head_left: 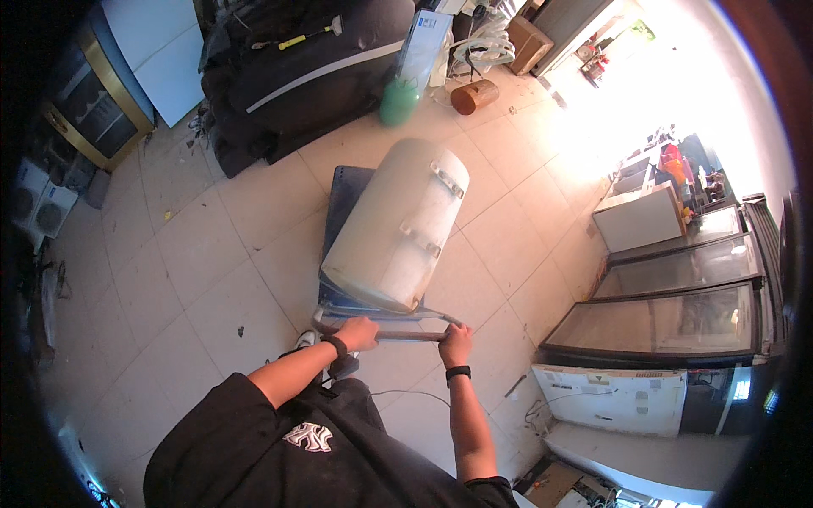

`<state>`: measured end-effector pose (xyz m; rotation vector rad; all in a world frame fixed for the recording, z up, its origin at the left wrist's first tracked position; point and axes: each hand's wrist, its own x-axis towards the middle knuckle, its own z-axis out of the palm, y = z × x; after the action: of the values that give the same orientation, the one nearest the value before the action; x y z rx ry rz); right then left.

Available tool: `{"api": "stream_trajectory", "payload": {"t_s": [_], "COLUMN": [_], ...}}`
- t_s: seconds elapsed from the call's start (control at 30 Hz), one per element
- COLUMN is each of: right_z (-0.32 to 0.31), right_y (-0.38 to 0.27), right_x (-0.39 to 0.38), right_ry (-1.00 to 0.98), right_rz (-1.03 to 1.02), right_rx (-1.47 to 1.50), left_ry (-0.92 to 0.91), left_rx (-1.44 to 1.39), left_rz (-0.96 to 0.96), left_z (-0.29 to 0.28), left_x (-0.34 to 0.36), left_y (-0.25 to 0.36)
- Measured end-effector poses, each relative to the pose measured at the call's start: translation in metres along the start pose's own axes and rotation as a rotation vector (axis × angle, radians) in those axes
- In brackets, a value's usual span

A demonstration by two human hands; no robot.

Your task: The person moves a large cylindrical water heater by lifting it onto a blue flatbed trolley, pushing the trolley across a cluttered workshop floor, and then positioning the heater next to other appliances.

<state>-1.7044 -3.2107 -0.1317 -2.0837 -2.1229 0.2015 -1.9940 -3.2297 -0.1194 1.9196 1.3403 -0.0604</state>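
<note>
My left hand [359, 334] and my right hand [456, 343] are both closed on the bar handle [405, 335] of a blue platform trolley [338, 206], one toward each end of the bar. A large off-white cylindrical tank [381, 220] with two metal brackets on its side lies on the trolley's deck, just beyond the handle. A thin cable [406, 391] runs on the floor near my legs.
A black padded piece of furniture [305, 93], a green cylinder [398, 102] and a wooden-coloured drum [474, 96] stand ahead. Glass-topped units [644, 317] and cluttered goods [673, 169] line the right. A gold-framed cabinet [97, 110] stands at left on the tiled floor [195, 254].
</note>
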Motion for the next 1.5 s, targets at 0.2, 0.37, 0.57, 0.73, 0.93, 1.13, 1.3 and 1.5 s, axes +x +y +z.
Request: {"api": "stream_trajectory", "payload": {"t_s": [0.2,0.37,0.57,0.73,0.93,1.13,1.3,1.5], "right_z": [0.006,0.011,0.018,0.031,0.047,0.058,0.05,0.081], "right_y": [-0.028,-0.071,-0.122,-0.177,-0.227,-0.285,-0.34,-0.377], "right_x": [-0.051,-0.088,-0.134,-0.15,-0.171,-0.186,-0.207,-0.229], "right_ry": [0.019,0.011,-0.003,-0.064,-0.125,-0.215,-0.328,-0.337], "right_rz": [-0.019,0.022,-0.031,-0.04,-0.064,-0.107,-0.08,-0.099], "right_rx": [-0.063,-0.082,-0.064,-0.081,-0.09,-0.103,-0.039,-0.046], "left_ry": [-0.041,0.004,-0.007,0.008,0.014,0.136,0.196,0.089], "left_rx": [-0.026,-0.162,-0.226,-0.082,0.004,0.12,0.159,0.255], "left_rz": [-0.005,0.027,0.019,-0.087,-0.165,-0.198,-0.227,-0.239], "left_z": [0.023,0.048,0.052,0.045,0.027,0.022,0.01,-0.02], "left_x": [-0.055,-0.098,-0.159,-0.195,-0.233,-0.271,-0.311,-0.342], "left_y": [-0.016,-0.053,-0.091,-0.135,-0.173,-0.222,-0.256,-0.277]}}
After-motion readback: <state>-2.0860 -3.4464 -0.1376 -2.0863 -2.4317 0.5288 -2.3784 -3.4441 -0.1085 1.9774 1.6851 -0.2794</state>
